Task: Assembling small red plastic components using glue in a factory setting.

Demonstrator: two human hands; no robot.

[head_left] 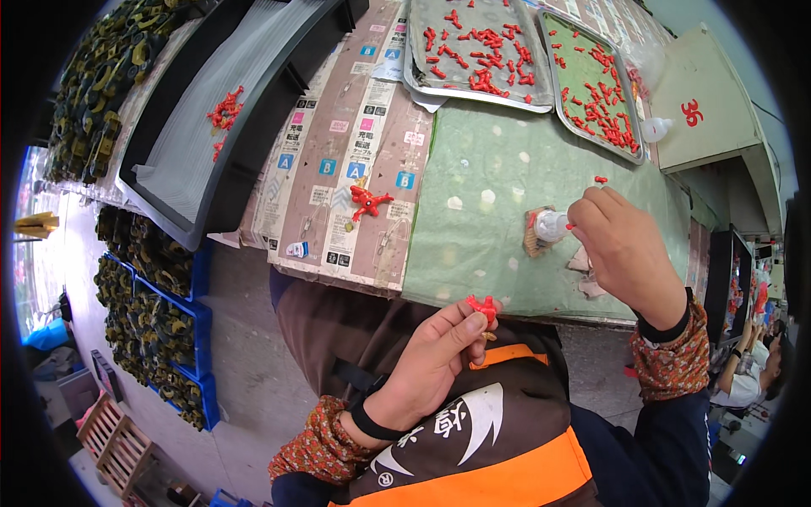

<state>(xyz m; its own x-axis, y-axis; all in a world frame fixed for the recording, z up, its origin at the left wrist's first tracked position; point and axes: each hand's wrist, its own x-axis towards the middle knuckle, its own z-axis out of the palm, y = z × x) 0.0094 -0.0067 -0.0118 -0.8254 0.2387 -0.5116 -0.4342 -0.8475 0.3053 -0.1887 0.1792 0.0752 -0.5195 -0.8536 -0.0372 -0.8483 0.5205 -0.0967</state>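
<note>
My left hand is closed in front of my lap, just off the table's front edge. Between its thumb and fingers is a small red plastic figure part with stubby ends. Over the green mat, my right hand pinches a tiny red plastic piece. That piece is close beside the mouth of a small white bottle; I cannot tell if they touch. The bottle leans in a brown cardboard holder. Another small red piece lies beyond my right hand.
Two metal trays, one grey and one green-lined, hold many red pieces. A red figure lies on printed paper. At left stands a black bin with red parts inside. Blue crates sit below. A co-worker is far right.
</note>
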